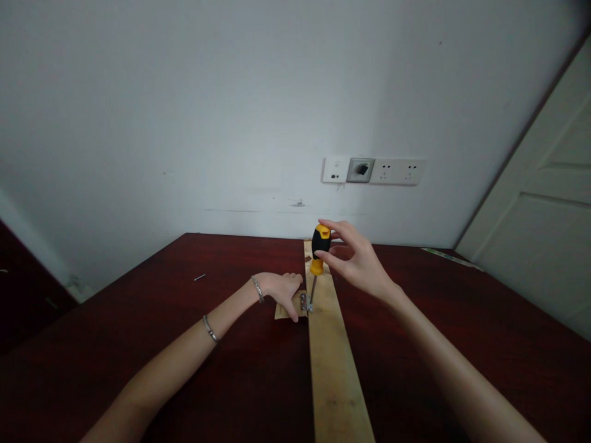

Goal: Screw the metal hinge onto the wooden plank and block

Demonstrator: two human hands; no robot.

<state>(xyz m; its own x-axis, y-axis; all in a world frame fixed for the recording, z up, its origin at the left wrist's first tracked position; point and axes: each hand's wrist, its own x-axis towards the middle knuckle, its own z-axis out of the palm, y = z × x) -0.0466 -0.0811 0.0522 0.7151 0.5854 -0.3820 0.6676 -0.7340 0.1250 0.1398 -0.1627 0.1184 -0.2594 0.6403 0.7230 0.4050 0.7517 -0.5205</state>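
Note:
A long pale wooden plank [335,363] lies lengthwise on a dark red table [221,369]. A small wood block [282,311] sits against its left edge, joined by a small metal hinge [305,302]. My left hand [281,290] lies flat on the block, fingers stretched, thumb beside the hinge. My right hand [355,258] pinches the black and yellow handle of a screwdriver [318,252] with its fingertips. The screwdriver stands upright, its tip down at the hinge.
A loose screw or nail [200,277] lies on the table to the left. A row of wall sockets [373,171] is on the white wall behind. A white door [545,209] stands at the right.

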